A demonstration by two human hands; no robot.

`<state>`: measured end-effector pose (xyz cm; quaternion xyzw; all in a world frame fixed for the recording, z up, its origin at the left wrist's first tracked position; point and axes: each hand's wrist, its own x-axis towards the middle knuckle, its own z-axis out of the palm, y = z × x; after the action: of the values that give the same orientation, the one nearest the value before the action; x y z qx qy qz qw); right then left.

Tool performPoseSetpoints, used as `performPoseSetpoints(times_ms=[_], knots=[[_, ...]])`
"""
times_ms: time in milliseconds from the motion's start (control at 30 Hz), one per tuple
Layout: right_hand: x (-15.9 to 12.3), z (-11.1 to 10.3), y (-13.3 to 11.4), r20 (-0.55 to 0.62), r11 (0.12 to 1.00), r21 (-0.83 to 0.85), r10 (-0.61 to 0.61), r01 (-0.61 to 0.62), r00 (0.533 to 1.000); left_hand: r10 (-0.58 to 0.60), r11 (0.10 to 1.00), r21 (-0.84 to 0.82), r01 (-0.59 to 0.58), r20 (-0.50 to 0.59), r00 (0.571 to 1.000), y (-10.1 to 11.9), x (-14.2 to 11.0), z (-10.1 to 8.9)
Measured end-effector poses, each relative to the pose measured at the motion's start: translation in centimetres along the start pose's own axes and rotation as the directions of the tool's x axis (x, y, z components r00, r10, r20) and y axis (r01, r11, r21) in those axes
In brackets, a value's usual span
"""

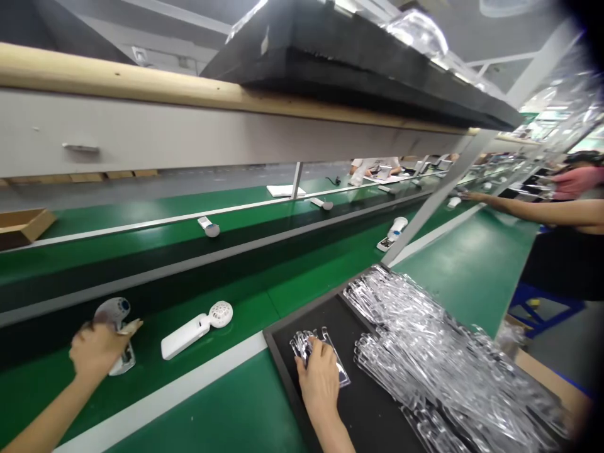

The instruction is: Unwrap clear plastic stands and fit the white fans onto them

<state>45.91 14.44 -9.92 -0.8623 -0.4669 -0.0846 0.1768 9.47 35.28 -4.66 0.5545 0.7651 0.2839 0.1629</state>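
My left hand [98, 350] is closed round the handle of a white handheld fan [114, 316] that rests on the green conveyor belt [226, 296] at the lower left. A second white fan [195, 329] lies on the belt just to its right, untouched. My right hand [319, 377] rests on a black tray [372, 409], with its fingers curled over a small stack of clear plastic pieces [311, 345]. Large heaps of the same clear plastic pieces [438, 358] fill the right side of the tray.
More white fans [393, 233] [209, 227] [321, 203] lie further along the belt. A slanted metal post [438, 201] rises beside the tray. Another person's arm [533, 211] reaches over the belt at the right. A cardboard box [21, 226] sits at the far left; a shelf hangs overhead.
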Motion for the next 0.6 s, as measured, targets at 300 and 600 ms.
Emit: performPoseSetpoints(times_ms=[300, 600], knots=[[0.5, -0.5, 3.3, 0.263, 0.685, 0.593, 0.331, -0.422, 0.906, 0.470, 0.821, 0.144, -0.552, 0.378, 0.798, 7.5, -8.2, 9.7], [-3.1, -7.9, -9.0, 0.231, 0.550, 0.832, -0.227, -0.072, 0.946, 0.338, 0.521, -0.797, 0.307, 0.523, 0.783, 9.8, -9.1, -0.5]])
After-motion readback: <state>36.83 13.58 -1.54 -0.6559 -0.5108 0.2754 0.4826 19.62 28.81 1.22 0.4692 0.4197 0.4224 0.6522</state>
